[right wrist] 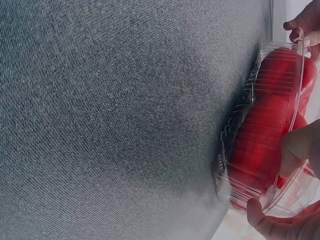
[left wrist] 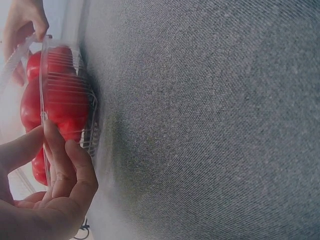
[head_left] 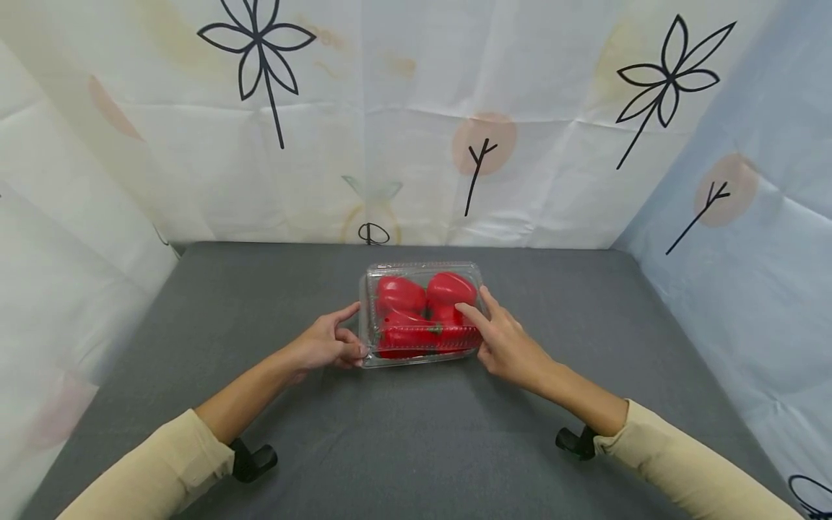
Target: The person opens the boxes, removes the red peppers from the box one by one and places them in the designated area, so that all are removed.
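The left hand point(head_left: 330, 342) and right hand point(head_left: 512, 348) pinch opposite edges of the clear container point(head_left: 414, 358) of red peppers point(head_left: 401, 293), (presumably) steadying it at the counter's point(head_left: 403, 440) far half.

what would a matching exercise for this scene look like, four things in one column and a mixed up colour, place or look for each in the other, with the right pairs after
Things:
1. peppers
2. box
3. table
4. left hand

Colour, place or look:
A. at the left end of the box
B. grey
C. clear, see-through plastic
D. red

Right pairs:
1-D
2-C
3-B
4-A
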Motion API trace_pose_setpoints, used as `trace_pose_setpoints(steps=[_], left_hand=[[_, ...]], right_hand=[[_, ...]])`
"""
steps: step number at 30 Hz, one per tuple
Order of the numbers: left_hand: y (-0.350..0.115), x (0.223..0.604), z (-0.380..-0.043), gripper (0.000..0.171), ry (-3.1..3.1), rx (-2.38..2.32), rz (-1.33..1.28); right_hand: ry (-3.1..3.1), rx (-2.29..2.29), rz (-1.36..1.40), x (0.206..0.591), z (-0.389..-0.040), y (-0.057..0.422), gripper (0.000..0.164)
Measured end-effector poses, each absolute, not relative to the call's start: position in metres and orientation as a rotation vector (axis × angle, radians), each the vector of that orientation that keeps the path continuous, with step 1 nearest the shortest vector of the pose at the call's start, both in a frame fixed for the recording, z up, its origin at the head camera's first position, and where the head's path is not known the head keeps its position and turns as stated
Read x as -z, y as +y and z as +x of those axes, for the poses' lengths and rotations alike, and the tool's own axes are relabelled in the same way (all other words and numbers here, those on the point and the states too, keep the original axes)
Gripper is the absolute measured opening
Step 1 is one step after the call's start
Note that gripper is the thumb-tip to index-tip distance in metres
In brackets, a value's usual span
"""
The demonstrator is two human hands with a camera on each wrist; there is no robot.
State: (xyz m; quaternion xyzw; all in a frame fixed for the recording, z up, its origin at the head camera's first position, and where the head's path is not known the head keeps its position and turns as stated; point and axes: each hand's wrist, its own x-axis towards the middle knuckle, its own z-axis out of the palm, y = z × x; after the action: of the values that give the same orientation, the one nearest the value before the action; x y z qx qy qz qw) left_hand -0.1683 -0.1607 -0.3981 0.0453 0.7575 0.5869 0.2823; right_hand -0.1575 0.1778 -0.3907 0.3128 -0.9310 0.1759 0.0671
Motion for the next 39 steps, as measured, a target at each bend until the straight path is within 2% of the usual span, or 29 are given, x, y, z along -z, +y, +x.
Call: trace_pose_setpoints(steps=[29,39], left_hand=[[-0.159,0.398,-0.169,0.088,2.036,-1.559,0.1],[-0.158,0.397,-0.17,0.087,2.034,-1.56,0.099]], right_hand=[[-2.797,-0.385,0.947,0.392,-0.159,0.176,0.073],[-2.82,-0.266,1.092,0.383,-0.159,0.18,0.079]])
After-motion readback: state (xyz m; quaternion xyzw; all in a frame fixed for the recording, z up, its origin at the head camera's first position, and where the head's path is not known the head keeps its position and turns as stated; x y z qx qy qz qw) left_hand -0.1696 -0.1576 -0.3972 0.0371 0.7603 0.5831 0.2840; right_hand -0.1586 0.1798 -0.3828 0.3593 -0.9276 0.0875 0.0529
